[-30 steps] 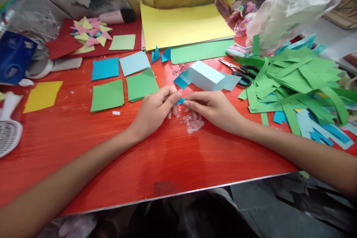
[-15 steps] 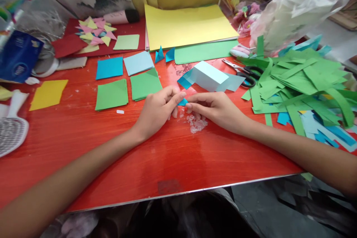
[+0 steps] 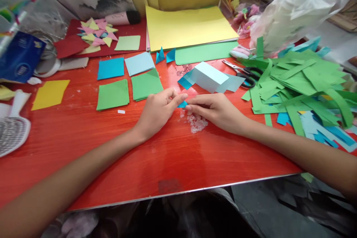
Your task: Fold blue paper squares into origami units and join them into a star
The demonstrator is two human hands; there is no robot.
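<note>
A small folded piece of blue paper (image 3: pixel 183 104) is pinched between both hands just above the red table (image 3: pixel 111 145). My left hand (image 3: pixel 157 111) grips its left side with thumb and curled fingers. My right hand (image 3: pixel 213 109) holds its right side with closed fingertips. Most of the paper is hidden by the fingers. Just behind the hands lies a pale blue folded sheet (image 3: pixel 210 77). Two small blue folded triangles (image 3: pixel 164 55) stand farther back.
Green paper squares (image 3: pixel 113 94) and blue squares (image 3: pixel 111 68) lie left of the hands. Scissors (image 3: pixel 242 72) and a heap of green strips (image 3: pixel 301 81) are on the right. Yellow sheets (image 3: pixel 186 26) lie at the back, a glue smear (image 3: pixel 197 122) near my right hand.
Both hands have stayed together on the small blue paper with slight finger shifts. The view has moved a little.
</note>
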